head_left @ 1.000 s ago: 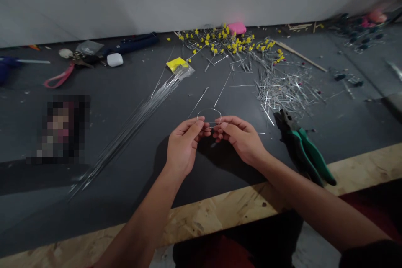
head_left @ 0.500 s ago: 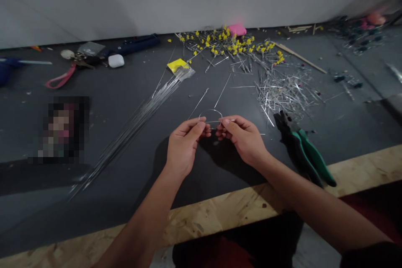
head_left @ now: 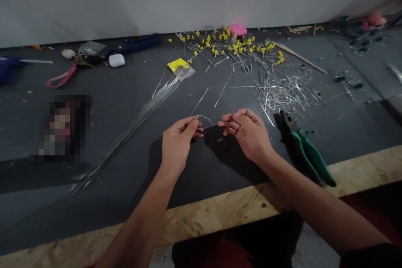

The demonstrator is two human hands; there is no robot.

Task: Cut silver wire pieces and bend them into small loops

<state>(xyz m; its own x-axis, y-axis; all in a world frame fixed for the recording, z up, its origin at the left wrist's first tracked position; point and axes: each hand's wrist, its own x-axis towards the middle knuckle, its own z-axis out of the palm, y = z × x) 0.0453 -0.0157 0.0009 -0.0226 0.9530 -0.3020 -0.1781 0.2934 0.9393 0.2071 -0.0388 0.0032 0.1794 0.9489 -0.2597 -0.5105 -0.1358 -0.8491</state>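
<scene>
A thin silver wire point(head_left: 207, 122), bent into a small loop, is held between both my hands above the dark table mat point(head_left: 125, 163). My left hand point(head_left: 177, 142) pinches one end with thumb and forefinger. My right hand point(head_left: 248, 132) pinches the other end, its fingers curled. The loop sags between them. Green-handled pliers point(head_left: 301, 150) lie just right of my right hand.
A long bundle of straight wires point(head_left: 132, 123) runs diagonally at left, with a yellow tag point(head_left: 176, 65). Cut wire pieces point(head_left: 282, 88) and yellow-headed pins point(head_left: 229, 44) lie beyond. Keys on a pink strap point(head_left: 63, 76), a white case point(head_left: 116, 60) and a pink block point(head_left: 238, 29) sit by the wall. The wooden table edge point(head_left: 220, 213) is nearest me.
My hands have drawn apart, the left moving left and the right moving right and slightly up. The wire loop between them has flattened and dropped lower.
</scene>
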